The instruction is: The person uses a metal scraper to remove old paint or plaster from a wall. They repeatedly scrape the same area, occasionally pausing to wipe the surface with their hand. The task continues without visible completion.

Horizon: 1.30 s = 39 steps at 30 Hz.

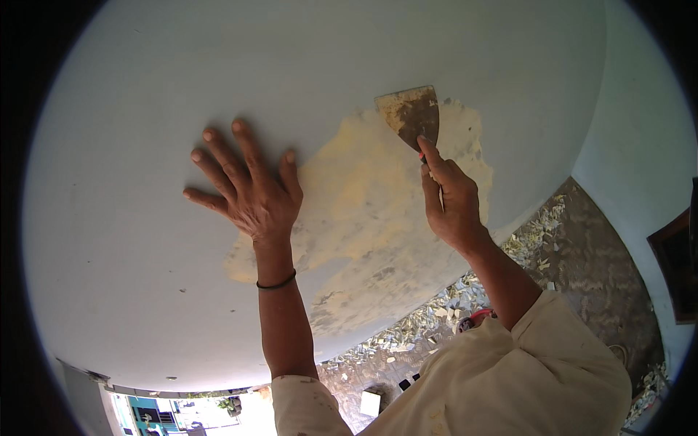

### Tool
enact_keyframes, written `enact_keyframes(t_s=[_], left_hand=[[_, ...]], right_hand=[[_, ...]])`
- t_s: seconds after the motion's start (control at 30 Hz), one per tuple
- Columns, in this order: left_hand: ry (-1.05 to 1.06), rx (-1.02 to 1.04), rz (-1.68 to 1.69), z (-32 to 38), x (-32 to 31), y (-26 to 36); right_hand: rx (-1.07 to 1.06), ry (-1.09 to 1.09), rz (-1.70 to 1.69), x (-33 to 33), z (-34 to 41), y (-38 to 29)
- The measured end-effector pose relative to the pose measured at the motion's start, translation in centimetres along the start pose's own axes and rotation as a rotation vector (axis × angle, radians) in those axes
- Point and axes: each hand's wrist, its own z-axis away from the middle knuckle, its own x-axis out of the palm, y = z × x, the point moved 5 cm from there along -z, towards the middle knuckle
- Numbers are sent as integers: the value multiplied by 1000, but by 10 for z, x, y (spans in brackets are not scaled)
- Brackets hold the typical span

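Observation:
My left hand [256, 191] lies with spread fingers on the painted wall [136, 207], left of a patch where the coating is off and a yellowish, mottled layer [371, 201] shows. A dark band circles the left wrist. My right hand [455, 196] grips the handle of a putty knife [411, 114]; its wide, stained metal blade points up, its edge near the top of the bare patch. Most of the handle is hidden in the fingers. Whether the blade touches the wall I cannot tell.
Pale paint flakes [403, 332] lie heaped along the wall's foot on the patterned tile floor [594, 272]. Another wall meets this one at the right, with a dark wooden object [673, 267] by it. A white block-like item [370, 404] rests on the floor. A bright opening is at bottom left.

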Motion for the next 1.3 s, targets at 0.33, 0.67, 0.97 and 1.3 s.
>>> enact_keyframes(t_s=[0.33,0.67,0.97,1.3], left_hand=[[45,-12,41,1,5,2],[66,-9,50,2,4,6],[32,-38,58,7,3,4],[52,-25,81,9,4,1]], right_hand=[[-86,91,-46,-11,-27,-3],[-87,17,80,-2,33,20],[-54,-40,73,-2,23,5],[-41,-69,91,10,32,-3]])
